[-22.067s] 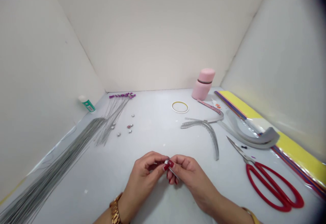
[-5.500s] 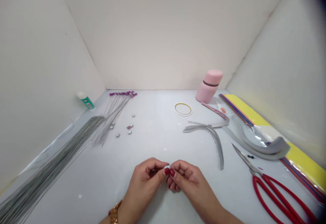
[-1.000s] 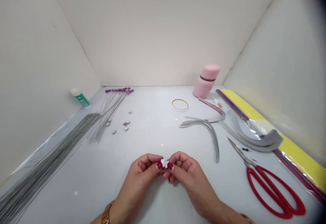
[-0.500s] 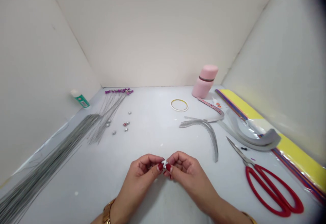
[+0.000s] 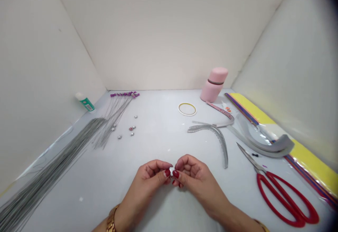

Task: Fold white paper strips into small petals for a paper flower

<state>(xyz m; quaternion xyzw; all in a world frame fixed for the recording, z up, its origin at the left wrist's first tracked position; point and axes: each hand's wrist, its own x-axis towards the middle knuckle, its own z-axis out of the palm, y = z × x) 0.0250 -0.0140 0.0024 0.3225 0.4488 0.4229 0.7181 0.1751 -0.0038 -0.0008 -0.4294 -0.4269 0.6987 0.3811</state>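
Between both hands, low in the middle of the head view, is a small silvery-white paper star (image 5: 171, 171). My left hand (image 5: 151, 179) pinches its left side between thumb and fingertips. From the right, my right hand (image 5: 194, 179) grips it the same way, thumb pressed on the near face. The fingers cover most of the star. Several similar little silver stars (image 5: 132, 134) lie on the table to the left, one with a red pattern (image 5: 131, 129). Silver paper strips (image 5: 223, 144) curve across the table right of my hands.
Large red-handled scissors (image 5: 285, 196) lie at right, beside coloured sheets in clear wrap (image 5: 303, 154). Farther back are a pink bottle (image 5: 214, 84), a tape ring (image 5: 187, 115) and a patterned strip (image 5: 221, 111). Wire stems (image 5: 58, 158), purple-tipped stems (image 5: 124, 94) and a glue stick (image 5: 87, 103) are left.
Both hands keep their pinch on the star, with slight finger shifts; its white face now looks smoother. The whole view has shifted a little.
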